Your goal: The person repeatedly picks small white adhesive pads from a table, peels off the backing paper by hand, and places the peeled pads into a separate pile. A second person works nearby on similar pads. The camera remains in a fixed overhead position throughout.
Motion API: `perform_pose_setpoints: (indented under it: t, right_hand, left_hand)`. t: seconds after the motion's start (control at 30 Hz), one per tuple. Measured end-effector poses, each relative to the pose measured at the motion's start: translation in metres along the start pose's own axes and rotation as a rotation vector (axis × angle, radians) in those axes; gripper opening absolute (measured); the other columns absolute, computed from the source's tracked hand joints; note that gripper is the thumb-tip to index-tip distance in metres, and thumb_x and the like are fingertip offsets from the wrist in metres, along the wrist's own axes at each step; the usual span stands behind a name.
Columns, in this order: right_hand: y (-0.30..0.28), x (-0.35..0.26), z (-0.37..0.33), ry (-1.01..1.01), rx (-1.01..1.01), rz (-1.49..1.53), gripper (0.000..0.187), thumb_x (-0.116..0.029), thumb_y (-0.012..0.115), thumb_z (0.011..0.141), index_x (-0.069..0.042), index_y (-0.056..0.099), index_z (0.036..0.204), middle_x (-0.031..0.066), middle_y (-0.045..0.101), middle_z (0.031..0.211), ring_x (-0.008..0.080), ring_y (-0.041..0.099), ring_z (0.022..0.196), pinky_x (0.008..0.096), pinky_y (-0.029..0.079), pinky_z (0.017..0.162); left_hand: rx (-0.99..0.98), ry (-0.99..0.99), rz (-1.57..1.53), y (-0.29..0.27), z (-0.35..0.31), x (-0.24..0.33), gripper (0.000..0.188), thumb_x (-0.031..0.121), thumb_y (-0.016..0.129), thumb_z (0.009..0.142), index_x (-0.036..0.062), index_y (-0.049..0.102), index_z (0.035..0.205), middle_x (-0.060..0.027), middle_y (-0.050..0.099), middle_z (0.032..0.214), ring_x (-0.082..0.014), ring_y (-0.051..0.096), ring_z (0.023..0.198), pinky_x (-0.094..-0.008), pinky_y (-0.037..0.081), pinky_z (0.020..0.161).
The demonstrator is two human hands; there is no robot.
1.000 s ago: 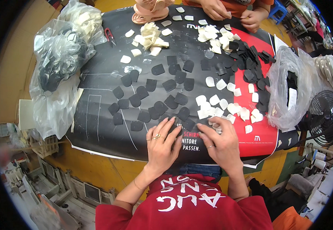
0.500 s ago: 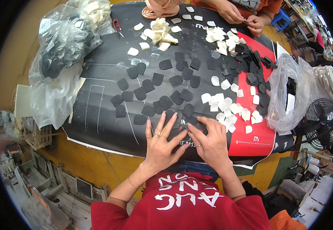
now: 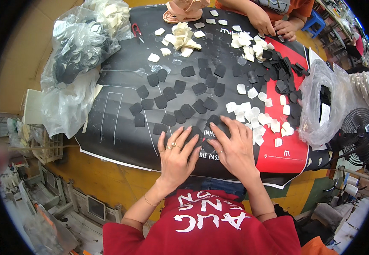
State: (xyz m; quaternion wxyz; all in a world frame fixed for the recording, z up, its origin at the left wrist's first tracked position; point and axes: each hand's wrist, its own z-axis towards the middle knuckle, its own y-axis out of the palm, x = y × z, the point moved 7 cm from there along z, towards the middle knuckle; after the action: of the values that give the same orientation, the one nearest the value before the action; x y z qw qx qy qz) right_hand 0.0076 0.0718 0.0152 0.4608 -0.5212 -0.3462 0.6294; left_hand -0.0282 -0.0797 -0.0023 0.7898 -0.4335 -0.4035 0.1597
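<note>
Both my hands are low over the dark sheet, at the near edge of a spread of small black rounded patches [image 3: 188,111]. My left hand [image 3: 177,157] is open, fingers apart and stretched forward, its fingertips beside a black patch. My right hand [image 3: 236,148] is open too; its index fingertip is at another black patch [image 3: 213,120], and its thumb touches the edge of a black patch [image 3: 208,147] lying between my hands. Loose white patches [image 3: 249,114] of similar shape are just beyond my right hand.
Clear bags of patches [image 3: 80,55] stand at the far left, beside red-handled snips [image 3: 136,31]. A pink sandal [image 3: 182,12] and cream pieces [image 3: 181,37] are at the back. Across the table are another person's hands [image 3: 273,26]. A plastic bag [image 3: 322,106] and black fan [image 3: 357,131] are right.
My thumbs and index fingers, close together before, have moved apart, showing a black patch between them. The other person's hands have shifted slightly. The whole view has tilted a little.
</note>
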Motion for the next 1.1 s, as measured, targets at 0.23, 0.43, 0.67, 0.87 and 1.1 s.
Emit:
perform_pose_setpoints:
  t: [0.23, 0.43, 0.67, 0.87, 1.1]
  right_hand:
    - [0.003, -0.011, 0.005, -0.055, -0.027, 0.007, 0.041, -0.035, 0.067, 0.090, -0.017, 0.066, 0.127, 0.0149, 0.050, 0.140, 0.0311, 0.046, 0.125, 0.0450, 0.035, 0.101]
    - [0.014, -0.019, -0.001, -0.063, -0.075, 0.042, 0.040, -0.039, 0.064, 0.091, -0.020, 0.068, 0.126, 0.0163, 0.045, 0.147, 0.0310, 0.041, 0.133, 0.0462, 0.033, 0.104]
    - [0.014, -0.006, 0.006, 0.015, -0.040, 0.057, 0.041, -0.036, 0.065, 0.092, -0.017, 0.066, 0.128, 0.0190, 0.038, 0.152, 0.0353, 0.034, 0.138, 0.0482, 0.031, 0.107]
    - [-0.018, 0.012, -0.008, 0.064, 0.170, 0.133, 0.032, -0.025, 0.073, 0.087, -0.014, 0.071, 0.117, 0.0134, 0.057, 0.133, 0.0317, 0.052, 0.121, 0.0431, 0.038, 0.099]
    - [-0.046, 0.061, -0.050, 0.357, 0.200, 0.062, 0.023, -0.018, 0.074, 0.085, -0.012, 0.074, 0.107, 0.0082, 0.062, 0.101, 0.0261, 0.057, 0.096, 0.0401, 0.040, 0.085]
  left_hand:
    - [-0.027, -0.008, 0.019, 0.002, -0.014, -0.006, 0.033, 0.021, 0.072, 0.087, 0.0134, 0.071, 0.119, -0.0123, 0.058, 0.140, -0.0275, 0.050, 0.133, -0.0492, 0.018, 0.116]
    - [-0.042, 0.009, 0.062, 0.003, -0.017, -0.010, 0.034, 0.023, 0.072, 0.087, 0.0140, 0.071, 0.120, -0.0132, 0.057, 0.141, -0.0287, 0.049, 0.134, -0.0495, 0.017, 0.117]
    - [0.019, -0.008, 0.125, -0.004, -0.021, -0.011, 0.032, 0.025, 0.075, 0.085, 0.0143, 0.072, 0.115, -0.0110, 0.060, 0.137, -0.0295, 0.050, 0.133, -0.0502, 0.018, 0.116]
    - [0.143, -0.035, 0.060, -0.009, -0.016, -0.004, 0.027, 0.019, 0.077, 0.082, 0.0090, 0.070, 0.106, -0.0074, 0.066, 0.125, -0.0275, 0.056, 0.123, -0.0474, 0.020, 0.116]
    - [0.131, 0.093, -0.193, 0.006, 0.027, 0.041, 0.026, 0.013, 0.077, 0.080, 0.0089, 0.070, 0.105, -0.0077, 0.065, 0.115, -0.0281, 0.059, 0.109, -0.0449, 0.036, 0.105]
